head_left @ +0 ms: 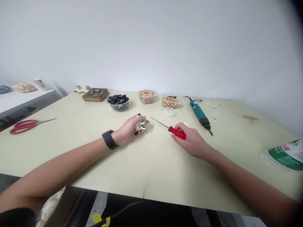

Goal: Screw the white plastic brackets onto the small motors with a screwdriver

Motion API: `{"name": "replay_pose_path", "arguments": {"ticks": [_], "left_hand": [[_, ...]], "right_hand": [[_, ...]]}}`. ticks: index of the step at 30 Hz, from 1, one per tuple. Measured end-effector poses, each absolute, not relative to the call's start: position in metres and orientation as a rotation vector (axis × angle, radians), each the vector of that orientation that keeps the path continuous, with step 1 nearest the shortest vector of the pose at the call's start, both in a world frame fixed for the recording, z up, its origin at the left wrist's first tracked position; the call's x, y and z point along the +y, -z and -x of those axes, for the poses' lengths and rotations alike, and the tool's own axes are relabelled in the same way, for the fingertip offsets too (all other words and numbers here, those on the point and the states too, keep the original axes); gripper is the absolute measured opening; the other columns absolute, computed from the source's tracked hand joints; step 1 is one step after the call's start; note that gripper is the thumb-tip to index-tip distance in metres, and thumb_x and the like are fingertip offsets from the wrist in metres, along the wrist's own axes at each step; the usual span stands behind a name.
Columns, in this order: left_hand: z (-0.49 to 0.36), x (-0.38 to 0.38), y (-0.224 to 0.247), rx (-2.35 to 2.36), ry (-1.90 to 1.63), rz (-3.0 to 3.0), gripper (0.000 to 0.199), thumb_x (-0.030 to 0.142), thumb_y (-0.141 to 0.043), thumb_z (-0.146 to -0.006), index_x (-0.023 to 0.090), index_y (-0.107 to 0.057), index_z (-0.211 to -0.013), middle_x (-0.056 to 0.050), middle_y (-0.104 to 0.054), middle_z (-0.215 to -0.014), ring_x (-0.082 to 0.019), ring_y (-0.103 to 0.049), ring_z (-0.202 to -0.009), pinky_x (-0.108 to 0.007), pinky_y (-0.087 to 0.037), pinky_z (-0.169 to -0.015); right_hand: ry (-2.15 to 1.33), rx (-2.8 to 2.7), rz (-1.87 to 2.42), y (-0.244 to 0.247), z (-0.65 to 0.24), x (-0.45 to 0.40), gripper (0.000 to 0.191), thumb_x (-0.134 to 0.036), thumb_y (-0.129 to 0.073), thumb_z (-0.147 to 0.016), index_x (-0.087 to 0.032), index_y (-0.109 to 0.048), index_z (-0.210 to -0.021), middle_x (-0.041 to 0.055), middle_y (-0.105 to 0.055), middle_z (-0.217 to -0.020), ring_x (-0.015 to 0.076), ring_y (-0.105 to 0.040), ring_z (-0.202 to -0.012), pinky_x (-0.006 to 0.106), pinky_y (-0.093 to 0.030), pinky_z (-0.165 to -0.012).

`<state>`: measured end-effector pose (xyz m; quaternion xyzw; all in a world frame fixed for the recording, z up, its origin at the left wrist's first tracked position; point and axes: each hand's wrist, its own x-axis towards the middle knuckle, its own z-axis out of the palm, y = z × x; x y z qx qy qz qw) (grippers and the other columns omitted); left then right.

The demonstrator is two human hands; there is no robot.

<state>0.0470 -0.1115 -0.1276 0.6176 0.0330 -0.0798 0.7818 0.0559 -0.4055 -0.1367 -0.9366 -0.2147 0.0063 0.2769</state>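
My left hand (129,128), with a dark watch on its wrist, is closed around a small white part (140,125) with black ends and a metal piece in it. My right hand (189,138) grips the red handle of a screwdriver (177,132). Its metal shaft points up and left, and the tip is a short distance to the right of the white part, apart from it. Both hands are over the pale table (151,167).
Bowls of black parts (118,102), beige pieces (146,96) and orange-brown pieces (169,101) stand near the wall. A brown block (95,95) and red scissors (26,125) lie left; a teal power tool (200,114) and a green-labelled bottle (285,156) lie right.
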Motion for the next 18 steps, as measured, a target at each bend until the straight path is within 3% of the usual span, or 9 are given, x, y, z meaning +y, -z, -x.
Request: {"name": "replay_pose_path", "arguments": {"ticks": [6, 9, 13, 18], "left_hand": [[-0.045, -0.113, 0.125, 0.075, 0.218, -1.27, 0.027, 0.037, -0.079, -0.091, 0.015, -0.064, -0.097, -0.01, -0.069, -0.113, -0.012, -0.06, -0.08, -0.025, -0.049, -0.068], [-0.042, -0.114, 0.125, 0.039, 0.259, -1.306, 0.035, 0.032, -0.09, -0.08, 0.015, -0.065, -0.098, -0.007, -0.067, -0.109, -0.012, -0.059, -0.082, -0.025, -0.046, -0.07], [-0.038, -0.115, 0.127, 0.025, 0.274, -1.377, 0.05, 0.018, -0.095, -0.067, 0.018, -0.062, -0.104, -0.006, -0.067, -0.119, -0.014, -0.06, -0.093, -0.026, -0.044, -0.075], [-0.035, -0.115, 0.13, -0.12, 0.227, -1.433, 0.046, 0.019, -0.092, -0.073, 0.018, -0.055, -0.101, -0.008, -0.063, -0.133, -0.014, -0.061, -0.096, -0.028, -0.046, -0.08]], "right_hand": [[0.084, -0.6, 2.4, 0.131, -0.054, -0.407, 0.027, -0.048, -0.056, -0.102, -0.025, -0.063, -0.113, 0.0016, -0.069, -0.097, 0.0166, -0.059, -0.077, 0.03, -0.043, -0.069], [0.07, -0.55, 2.371, 0.129, -0.053, -0.407, 0.028, -0.048, -0.053, -0.104, -0.025, -0.063, -0.114, 0.001, -0.068, -0.09, 0.0157, -0.057, -0.071, 0.029, -0.042, -0.065], [0.034, -0.472, 2.393, 0.13, -0.052, -0.407, 0.029, -0.049, -0.063, -0.097, -0.024, -0.06, -0.111, 0.0013, -0.068, -0.089, 0.0161, -0.059, -0.07, 0.028, -0.043, -0.061], [0.086, -0.544, 2.363, 0.132, -0.053, -0.407, 0.024, -0.047, -0.065, -0.096, -0.024, -0.063, -0.103, -0.0001, -0.067, -0.085, 0.0143, -0.056, -0.069, 0.027, -0.043, -0.062]]}}
